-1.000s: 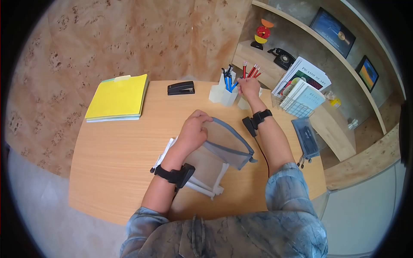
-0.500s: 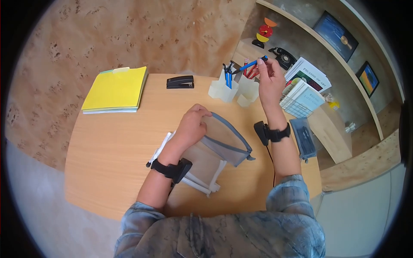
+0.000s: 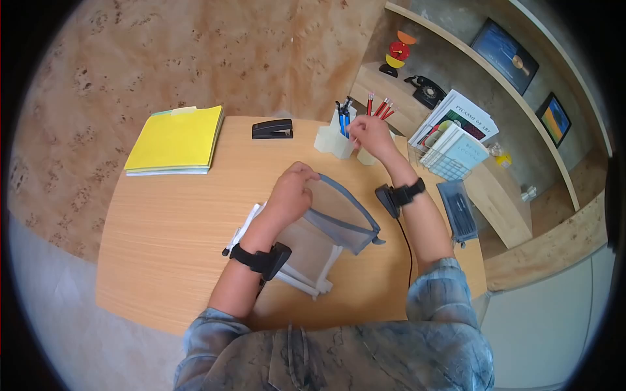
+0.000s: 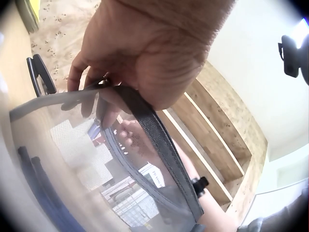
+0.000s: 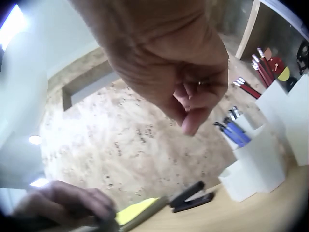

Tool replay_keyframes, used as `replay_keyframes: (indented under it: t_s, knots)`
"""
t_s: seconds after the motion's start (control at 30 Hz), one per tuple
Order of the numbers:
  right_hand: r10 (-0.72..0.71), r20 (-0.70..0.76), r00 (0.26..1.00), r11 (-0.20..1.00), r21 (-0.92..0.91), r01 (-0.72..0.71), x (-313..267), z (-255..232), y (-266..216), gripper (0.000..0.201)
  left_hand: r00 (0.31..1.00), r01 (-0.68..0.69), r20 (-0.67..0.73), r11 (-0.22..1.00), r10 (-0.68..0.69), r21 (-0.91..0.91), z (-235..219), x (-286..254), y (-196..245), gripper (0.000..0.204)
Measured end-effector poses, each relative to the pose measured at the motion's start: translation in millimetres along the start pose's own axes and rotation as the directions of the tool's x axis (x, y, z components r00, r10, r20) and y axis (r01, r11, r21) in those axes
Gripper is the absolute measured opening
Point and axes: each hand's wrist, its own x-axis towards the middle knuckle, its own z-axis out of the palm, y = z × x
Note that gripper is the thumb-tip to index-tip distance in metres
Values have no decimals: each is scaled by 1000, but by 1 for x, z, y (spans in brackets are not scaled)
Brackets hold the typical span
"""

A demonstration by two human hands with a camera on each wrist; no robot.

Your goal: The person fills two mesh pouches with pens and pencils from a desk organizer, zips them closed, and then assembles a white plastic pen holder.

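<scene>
My left hand (image 3: 291, 192) pinches the edge of a grey-trimmed mesh zip pouch (image 3: 347, 229), holding its mouth up over the desk. Beneath it lies a white-trimmed pouch (image 3: 319, 270). My right hand (image 3: 376, 137) hovers in front of a white pen holder (image 3: 334, 144), fingers curled, and no pen shows in its grasp. In the right wrist view several blue pens (image 5: 235, 133) stand upright in that holder, beyond the thumb. Red pencils (image 3: 383, 107) stand in a second white holder (image 3: 366, 156), partly hidden behind the right hand.
A black stapler (image 3: 272, 129) and a yellow folder stack (image 3: 175, 141) lie along the back of the desk. To the right are a wire rack with books (image 3: 453, 146) and a dark mesh pouch (image 3: 458, 208). A telephone (image 3: 427, 91) sits on the shelf behind.
Half a second ago my right hand held a blue pen up to the right of the holders. It has since moved left and down, with no pen showing. The left hand keeps its grip.
</scene>
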Motion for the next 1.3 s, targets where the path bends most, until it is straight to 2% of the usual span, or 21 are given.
replay_keyframes:
  t_s: [0.07, 0.17, 0.37, 0.47, 0.57, 0.67, 0.73, 0.8, 0.87, 0.97, 1.07, 1.17, 1.27, 1.3]
  knots:
    - [11, -273, 962, 982, -177, -62, 27, 6, 18, 18, 1000, -5, 4, 1000, 5, 0, 0, 0, -1, 39]
    - [43, -370, 928, 942, -296, -161, 43, 16, 24, 23, 1000, -18, 6, 1000, 18, 6, 1, 0, -1, 38]
    - [10, -417, 909, 950, -281, -139, 49, 22, 20, 22, 998, -54, -28, 999, 54, -1, 1, -1, 0, 34]
    - [-115, -507, 854, 961, -275, -34, 39, 12, 10, 20, 999, -41, -17, 999, 41, 19, 0, 0, 1, 35]
    - [-111, -575, 811, 992, -20, 121, 15, -7, -26, 18, 999, -45, -15, 998, 46, 37, 1, 0, -3, 38]
    - [-287, -566, 773, 856, 210, 472, -25, -17, -74, 18, 999, -34, -21, 999, 35, 42, 2, 1, -1, 38]
    - [-325, -350, 879, 897, 181, 404, -60, -27, -104, 16, 1000, -5, -11, 999, 5, 33, 0, 0, 2, 39]
    - [-329, -81, 941, 934, 122, 337, -82, -22, -110, 14, 999, -39, -17, 998, 39, 42, 1, 0, -2, 39]
    - [-283, 226, 932, 958, 26, 285, -93, -13, -106, 13, 999, -35, -21, 998, 36, 43, 1, 1, -1, 37]
    - [-121, 510, 852, 990, -2, 142, -80, -1, -84, 10, 1000, -1, -15, 999, 1, 34, -2, 1, 4, 36]
    - [-73, 184, 980, 984, 172, 41, -34, 8, -33, 15, 1000, -20, -14, 999, 21, 27, 0, -1, -1, 38]
    - [24, -136, 990, 993, -109, -39, 2, 13, -13, 18, 1000, -20, -20, 1000, 20, 17, 1, -1, -1, 38]
    - [-52, -330, 942, 888, -447, -107, 23, 25, 1, 24, 1000, -16, -15, 1000, 16, 16, 0, 0, 0, 37]
    - [-35, -321, 947, 873, -471, -127, 27, 27, 2, 25, 1000, -19, -16, 1000, 20, 17, -1, 0, 2, 35]
